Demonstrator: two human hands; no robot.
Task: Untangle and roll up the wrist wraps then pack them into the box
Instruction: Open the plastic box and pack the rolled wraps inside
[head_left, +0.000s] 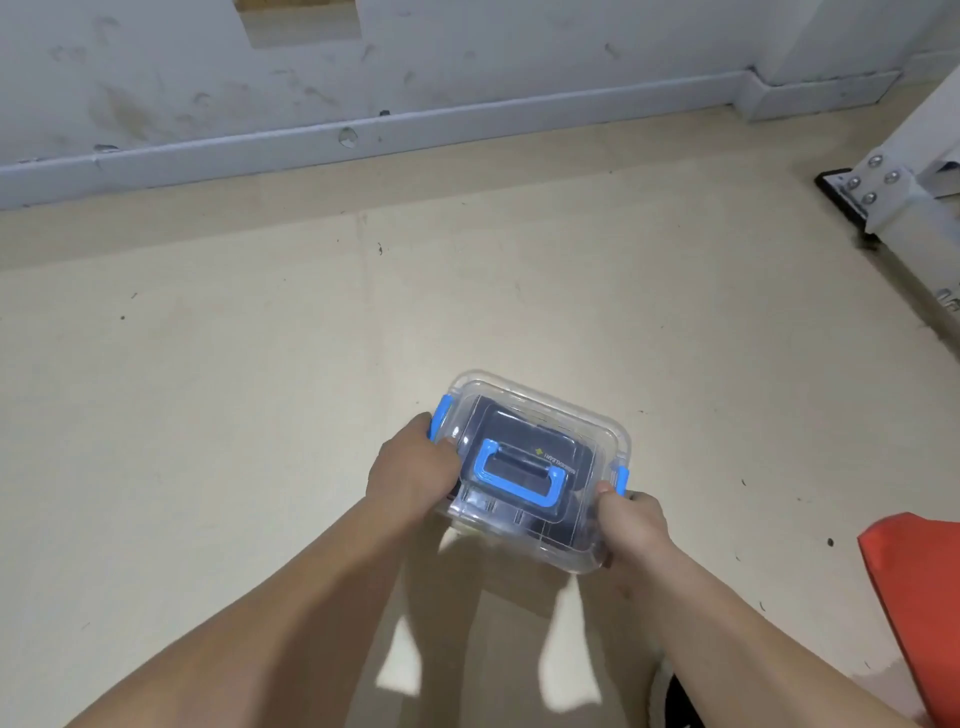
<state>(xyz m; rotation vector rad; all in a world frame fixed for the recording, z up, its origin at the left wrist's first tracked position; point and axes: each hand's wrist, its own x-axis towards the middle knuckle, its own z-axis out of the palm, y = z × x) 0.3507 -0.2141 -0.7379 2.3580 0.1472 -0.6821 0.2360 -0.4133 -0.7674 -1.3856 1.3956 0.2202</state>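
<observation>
Box: clear plastic box (524, 530) with blue handle (514, 475), lid on, dark wraps (582, 457) inside.
Left hand (410, 475): gripping box's left end.
Right hand (631, 522): gripping box's right end.

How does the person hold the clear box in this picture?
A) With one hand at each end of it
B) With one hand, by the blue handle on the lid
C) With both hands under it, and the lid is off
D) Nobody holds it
A: the left hand grips the left end of the box by a blue clip, the right hand grips the right end, and no hand is on the blue handle of the lid.
</observation>
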